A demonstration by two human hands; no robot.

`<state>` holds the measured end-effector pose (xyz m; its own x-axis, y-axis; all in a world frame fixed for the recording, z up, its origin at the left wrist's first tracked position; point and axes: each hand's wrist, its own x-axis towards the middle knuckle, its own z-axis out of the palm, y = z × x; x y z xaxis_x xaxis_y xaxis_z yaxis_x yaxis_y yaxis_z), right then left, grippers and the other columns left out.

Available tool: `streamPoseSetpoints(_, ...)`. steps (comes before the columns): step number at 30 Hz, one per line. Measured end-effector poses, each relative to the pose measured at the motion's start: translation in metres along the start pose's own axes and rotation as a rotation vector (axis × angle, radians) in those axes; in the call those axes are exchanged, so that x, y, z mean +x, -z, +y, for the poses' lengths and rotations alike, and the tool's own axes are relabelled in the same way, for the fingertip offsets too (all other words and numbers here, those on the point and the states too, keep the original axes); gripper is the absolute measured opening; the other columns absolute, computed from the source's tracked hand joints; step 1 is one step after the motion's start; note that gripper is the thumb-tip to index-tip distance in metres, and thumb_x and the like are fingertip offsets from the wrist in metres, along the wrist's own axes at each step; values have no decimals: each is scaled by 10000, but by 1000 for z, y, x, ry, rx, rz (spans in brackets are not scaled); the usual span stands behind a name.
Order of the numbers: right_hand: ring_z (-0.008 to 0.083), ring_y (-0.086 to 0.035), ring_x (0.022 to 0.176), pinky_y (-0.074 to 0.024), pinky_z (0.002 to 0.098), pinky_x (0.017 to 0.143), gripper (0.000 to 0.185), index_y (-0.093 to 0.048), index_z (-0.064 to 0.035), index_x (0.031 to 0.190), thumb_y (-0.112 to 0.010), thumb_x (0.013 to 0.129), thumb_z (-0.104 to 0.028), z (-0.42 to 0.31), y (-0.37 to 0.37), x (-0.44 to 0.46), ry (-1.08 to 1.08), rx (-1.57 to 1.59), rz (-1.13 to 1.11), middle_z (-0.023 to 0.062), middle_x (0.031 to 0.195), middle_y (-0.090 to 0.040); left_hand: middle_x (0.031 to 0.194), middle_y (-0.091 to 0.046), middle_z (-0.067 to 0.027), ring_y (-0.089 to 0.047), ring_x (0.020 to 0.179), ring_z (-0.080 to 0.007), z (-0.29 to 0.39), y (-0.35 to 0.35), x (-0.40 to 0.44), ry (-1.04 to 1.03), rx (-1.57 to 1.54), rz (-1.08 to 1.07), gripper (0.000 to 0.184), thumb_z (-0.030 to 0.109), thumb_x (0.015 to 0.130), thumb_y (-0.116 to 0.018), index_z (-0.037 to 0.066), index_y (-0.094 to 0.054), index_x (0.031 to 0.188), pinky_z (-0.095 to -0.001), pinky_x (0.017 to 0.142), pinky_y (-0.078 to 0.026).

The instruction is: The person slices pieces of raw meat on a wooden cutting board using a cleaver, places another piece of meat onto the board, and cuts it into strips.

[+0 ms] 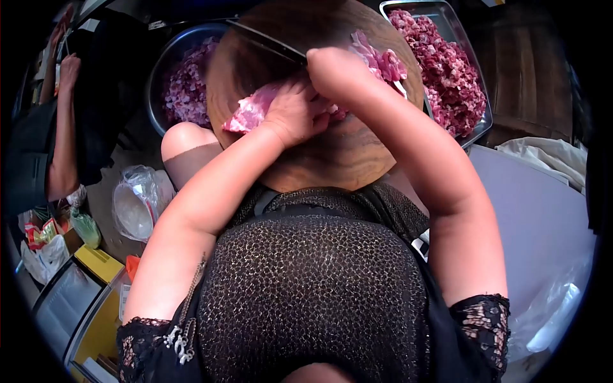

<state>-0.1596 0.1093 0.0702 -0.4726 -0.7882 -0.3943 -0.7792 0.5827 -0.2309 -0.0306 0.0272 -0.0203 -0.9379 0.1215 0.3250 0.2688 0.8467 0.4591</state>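
On a round wooden board [338, 159] lies a piece of raw pink meat [250, 110]. My left hand [295, 110] presses down on it, fingers bent over the meat. Just above and to the right, my right hand [329, 69] is closed round the handle of a knife [268, 41], whose blade points to the upper left over the board. More strips of meat [380, 62] lie at the board's right side, partly behind my right forearm. The meat between my two hands is mostly hidden.
A metal bowl [153, 96] of chopped meat stands left of the board, and a metal tray [488, 121] heaped with chopped meat stands right. A plastic-lined container [135, 201] is at lower left. Another person's arm [64, 134] shows at far left.
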Motion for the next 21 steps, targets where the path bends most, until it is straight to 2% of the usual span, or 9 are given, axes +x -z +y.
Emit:
streamPoseSetpoints(2, 418, -671, 857, -539, 485, 755, 213, -658, -10, 918, -610, 880, -214, 23, -3, 11, -10, 105, 150, 234, 871, -689, 1259, -548, -91, -465, 1246, -307, 1, 5, -2, -16, 35, -3, 334, 311, 749, -695, 210, -704, 1067, -463, 1084, -351)
streamPoseSetpoints(4, 419, -658, 896, -520, 499, 775, 278, -636, -19, 981, -586, 919, -286, 32, 0, -3, -182, 97, 330, 230, 909, -687, 1261, -560, -104, -506, 1201, -325, 1, 5, -5, -37, 73, 68, 297, 271, 761, -707, 194, -707, 1047, -462, 1049, -389)
streamPoseSetpoints(6, 422, -653, 865, -511, 507, 764, 288, -633, -17, 968, -574, 927, -296, 38, 1, -29, -277, 93, 463, 233, 883, -679, 1256, -560, -107, -509, 1191, -326, 1, 4, -8, -26, 99, 98, 302, 275, 765, -705, 194, -707, 1056, -461, 1048, -392)
streamPoseSetpoints(8, 431, -644, 817, -504, 515, 731, 257, -630, -24, 960, -574, 929, -272, 49, 0, -64, -142, 168, 515, 242, 854, -664, 1250, -561, -110, -511, 1182, -327, 2, 5, -10, -24, 113, 108, 308, 280, 769, -703, 194, -707, 1064, -460, 1046, -394)
streamPoseSetpoints(10, 441, -633, 775, -497, 521, 692, 232, -628, -32, 954, -584, 930, -259, 51, -4, -107, -111, 234, 394, 247, 806, -648, 1227, -566, -114, -516, 1165, -319, 1, 5, -9, -23, 116, 95, 316, 283, 768, -703, 199, -708, 1073, -454, 1042, -396)
streamPoseSetpoints(15, 423, -631, 703, -497, 520, 622, 210, -573, -26, 863, -578, 940, -221, 46, -34, -178, -196, 77, 249, 225, 718, -629, 1250, -530, -95, -511, 1168, -303, 1, 4, -8, -43, 76, 106, 331, 254, 744, -712, 207, -713, 1072, -456, 1031, -402)
streamPoseSetpoints(16, 423, -631, 703, -497, 520, 622, 210, -573, -26, 863, -578, 940, -221, 48, -37, -179, -202, 86, 242, 225, 718, -629, 1250, -530, -95, -511, 1168, -303, 1, 2, -8, -42, 71, 94, 331, 254, 744, -712, 207, -713, 1072, -456, 1031, -402)
streamPoseSetpoints(18, 406, -655, 704, -525, 505, 632, 167, -551, -22, 861, -535, 924, -175, 49, -43, -181, -150, 58, 185, 209, 757, -653, 1287, -523, -81, -441, 1285, -293, 0, 0, -8, 13, 73, 14, 297, 321, 778, -680, 276, -720, 1068, -461, 1123, -304)
streamPoseSetpoints(21, 379, -682, 741, -550, 486, 644, 107, -561, -21, 880, -515, 892, -117, 49, -40, -147, -184, 25, 80, 192, 776, -674, 1273, -538, -75, -440, 1290, -311, -1, -2, -5, 62, 22, -18, 264, 300, 756, -691, 262, -728, 1015, -470, 1123, -308)
